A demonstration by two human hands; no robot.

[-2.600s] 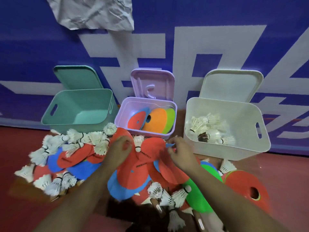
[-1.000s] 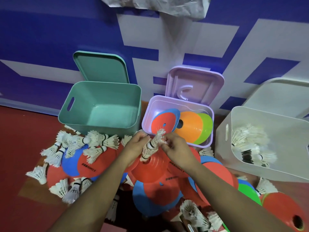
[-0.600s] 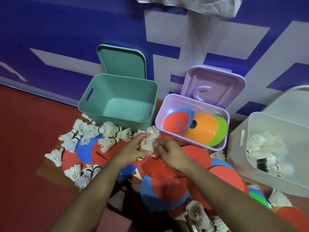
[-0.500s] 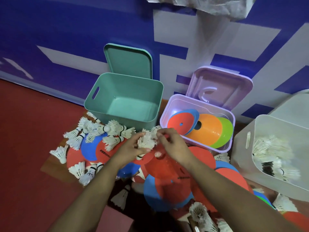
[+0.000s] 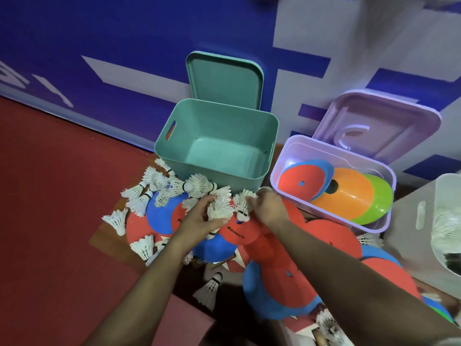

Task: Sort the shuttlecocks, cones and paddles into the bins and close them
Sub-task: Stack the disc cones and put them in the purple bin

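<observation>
A heap of red and blue flat cones (image 5: 279, 260) and white shuttlecocks (image 5: 179, 188) lies on the floor in front of three open bins. My left hand (image 5: 199, 221) grips a small bunch of shuttlecocks (image 5: 219, 208) just in front of the teal bin (image 5: 217, 141), which holds nothing. My right hand (image 5: 269, 208) pinches another shuttlecock (image 5: 243, 206) right beside that bunch. The purple bin (image 5: 282, 166) holds red, blue, orange and green cones. The white bin (image 5: 421, 213) at the right edge holds shuttlecocks. I cannot make out any paddle for certain.
Each bin's lid leans against the blue and white wall banner behind: teal lid (image 5: 224, 76), purple lid (image 5: 374, 126). Red floor (image 5: 50, 221) stretches to the left. Loose shuttlecocks (image 5: 209, 288) lie near my forearms.
The view has swung left, pushing the white bin to the edge. Both hands lifted shuttlecocks off the heap and have brought them together in front of the teal bin.
</observation>
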